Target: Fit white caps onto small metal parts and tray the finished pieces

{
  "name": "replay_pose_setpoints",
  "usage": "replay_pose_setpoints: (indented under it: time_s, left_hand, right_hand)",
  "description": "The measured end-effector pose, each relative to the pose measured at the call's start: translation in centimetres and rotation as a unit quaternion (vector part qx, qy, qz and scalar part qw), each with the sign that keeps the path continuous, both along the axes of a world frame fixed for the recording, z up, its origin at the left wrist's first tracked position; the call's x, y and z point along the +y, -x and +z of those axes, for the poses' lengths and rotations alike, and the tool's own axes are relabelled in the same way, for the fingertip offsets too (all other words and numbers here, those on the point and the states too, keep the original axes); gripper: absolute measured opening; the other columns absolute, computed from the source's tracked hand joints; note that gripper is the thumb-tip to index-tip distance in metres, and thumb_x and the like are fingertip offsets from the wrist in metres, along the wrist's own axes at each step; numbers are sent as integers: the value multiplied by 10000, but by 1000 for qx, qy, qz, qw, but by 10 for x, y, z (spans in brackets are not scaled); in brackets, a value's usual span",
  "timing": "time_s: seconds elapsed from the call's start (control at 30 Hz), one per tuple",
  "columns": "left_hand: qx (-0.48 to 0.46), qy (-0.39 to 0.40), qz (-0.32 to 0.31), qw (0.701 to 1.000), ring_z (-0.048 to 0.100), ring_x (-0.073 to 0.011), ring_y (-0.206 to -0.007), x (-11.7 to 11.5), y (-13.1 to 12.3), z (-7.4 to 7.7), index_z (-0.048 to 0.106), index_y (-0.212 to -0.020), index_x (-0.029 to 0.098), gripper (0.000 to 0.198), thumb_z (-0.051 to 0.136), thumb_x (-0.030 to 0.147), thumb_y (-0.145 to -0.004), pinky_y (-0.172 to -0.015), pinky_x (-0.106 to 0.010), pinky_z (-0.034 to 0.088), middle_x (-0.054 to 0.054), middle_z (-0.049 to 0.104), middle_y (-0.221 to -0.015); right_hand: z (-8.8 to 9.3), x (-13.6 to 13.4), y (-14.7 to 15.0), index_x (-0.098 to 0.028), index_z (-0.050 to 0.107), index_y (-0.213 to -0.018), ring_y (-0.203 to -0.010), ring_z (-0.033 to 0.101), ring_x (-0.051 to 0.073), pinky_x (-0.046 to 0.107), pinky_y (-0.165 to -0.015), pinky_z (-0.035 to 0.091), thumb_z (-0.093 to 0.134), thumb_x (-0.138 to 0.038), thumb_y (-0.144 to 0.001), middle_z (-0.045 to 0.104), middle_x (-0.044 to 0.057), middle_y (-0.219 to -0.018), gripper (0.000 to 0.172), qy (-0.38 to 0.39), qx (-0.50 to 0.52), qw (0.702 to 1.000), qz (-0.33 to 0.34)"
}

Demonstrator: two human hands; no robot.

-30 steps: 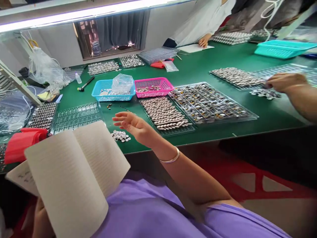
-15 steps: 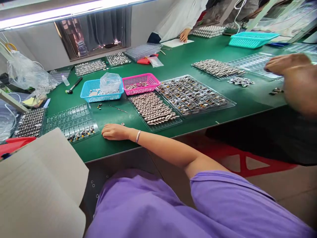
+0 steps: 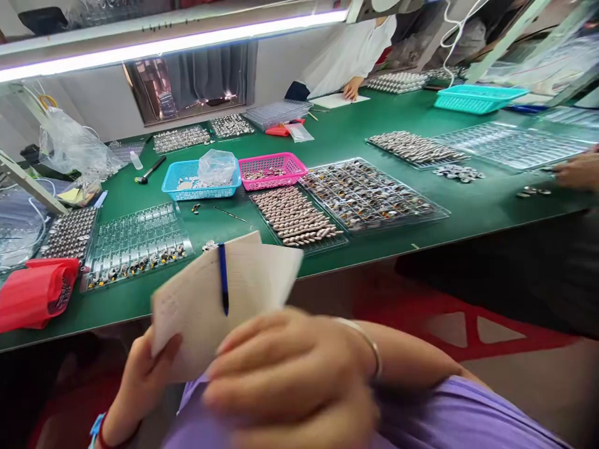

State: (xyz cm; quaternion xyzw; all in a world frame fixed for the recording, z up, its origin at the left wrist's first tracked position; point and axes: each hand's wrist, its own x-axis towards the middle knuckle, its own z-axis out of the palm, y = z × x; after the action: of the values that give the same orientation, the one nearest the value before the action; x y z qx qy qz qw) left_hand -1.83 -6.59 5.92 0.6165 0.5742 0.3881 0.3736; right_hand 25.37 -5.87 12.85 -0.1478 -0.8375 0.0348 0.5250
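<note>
My left hand (image 3: 147, 368) grips the lower left edge of an open paper notebook (image 3: 191, 312), thumb on the page. The notebook is tilted above the bench's front edge. A dark blue pen (image 3: 223, 280) lies upright across its upper part. My right hand (image 3: 299, 380), with a bracelet at the wrist, is close to the camera, in front of the notebook's lower right. Its fingers are bent and smeared by motion, so whether they hold anything cannot be seen. Behind the notebook is a clear tray (image 3: 140, 237) with small metal parts in its front rows.
On the green bench (image 3: 374, 255) stand a blue basket (image 3: 201, 190), a pink basket (image 3: 274, 181) and trays of metal parts (image 3: 369, 193). A red bag (image 3: 37, 293) lies at left. Co-workers' hands show at the back (image 3: 353, 87) and right (image 3: 580, 171).
The notebook has moved from the near left to the middle, with my left hand now visible on it. My right hand has left the bench and come towards me, in front of the notebook.
</note>
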Motion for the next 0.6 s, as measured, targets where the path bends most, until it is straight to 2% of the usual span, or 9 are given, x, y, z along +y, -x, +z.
replay_pose_setpoints:
  time_s: [0.03, 0.07, 0.13, 0.2, 0.27, 0.33, 0.4, 0.5, 0.6]
  left_hand:
    - [-14, 15, -12, 1000, 618, -172, -601, 2, -5, -2, 699, -764, 144, 319, 789, 445, -708, -550, -274, 536, -6, 695, -669]
    - [-27, 23, -14, 999, 620, -183, -607, 4, -10, -4, 705, -760, 150, 322, 800, 448, -684, -555, -273, 535, -10, 703, -663]
    - [-53, 30, -1, 998, 648, -207, -684, 8, -17, -10, 719, -825, 162, 332, 808, 440, -666, -621, -279, 549, -28, 740, -744]
    - [-78, 39, 22, 996, 671, -234, -783, 12, -21, -18, 722, -915, 172, 390, 819, 437, -645, -701, -291, 558, -49, 763, -851]
    - [-102, 55, 44, 992, 680, -250, -839, 14, -23, -27, 718, -956, 178, 456, 837, 447, -607, -745, -304, 562, -63, 768, -911]
    - [-124, 76, 62, 987, 683, -257, -851, 14, -24, -36, 716, -955, 178, 502, 858, 455, -562, -760, -316, 565, -70, 768, -924]
    - [-143, 95, 77, 982, 682, -257, -856, 13, -25, -44, 714, -947, 177, 528, 875, 450, -526, -773, -322, 563, -71, 766, -923]
    - [-171, 119, 86, 974, 680, -244, -846, 9, -29, -52, 708, -954, 171, 542, 885, 433, -513, -783, -323, 556, -68, 762, -910]
    - [-199, 141, 88, 966, 681, -232, -831, 6, -34, -60, 700, -969, 163, 540, 885, 412, -527, -780, -322, 552, -64, 758, -895]
  right_hand:
    - [-4, -12, 7, -264, 635, -900, -702, 635, 103, 207, -658, 519, 517, -383, -979, 686, -13, -835, 185, -38, -74, 995, 58]
    - [-11, -17, 14, -211, 617, -820, -634, 613, 114, 233, -597, 495, 543, -371, -972, 673, 2, -749, 232, -11, -141, 989, 32]
    - [-32, -14, 20, -180, 574, -751, -556, 596, 150, 274, -503, 428, 580, -440, -943, 652, 35, -655, 324, 118, -225, 961, -109]
    - [-55, -2, 18, -173, 556, -774, -564, 620, 192, 287, -485, 387, 647, -448, -895, 663, 69, -669, 313, 255, -241, 903, -246]
    - [-74, 8, 14, -175, 541, -832, -601, 641, 220, 286, -507, 381, 721, -380, -845, 678, 85, -727, 273, 356, -194, 863, -301]
    - [-86, 14, 12, -186, 522, -867, -616, 638, 210, 272, -537, 391, 739, -232, -810, 671, 53, -731, 229, 427, -102, 853, -282]
    - [-91, 20, 14, -195, 509, -877, -602, 619, 179, 253, -554, 398, 685, -107, -787, 642, 6, -687, 216, 463, -24, 851, -247]
    - [-89, 35, 19, -196, 500, -873, -582, 575, 156, 246, -561, 380, 603, -58, -764, 590, -19, -655, 204, 465, 22, 851, -245]
    - [-79, 60, 23, -201, 471, -852, -557, 501, 145, 257, -567, 342, 562, -77, -733, 520, -37, -625, 194, 451, 61, 853, -254]
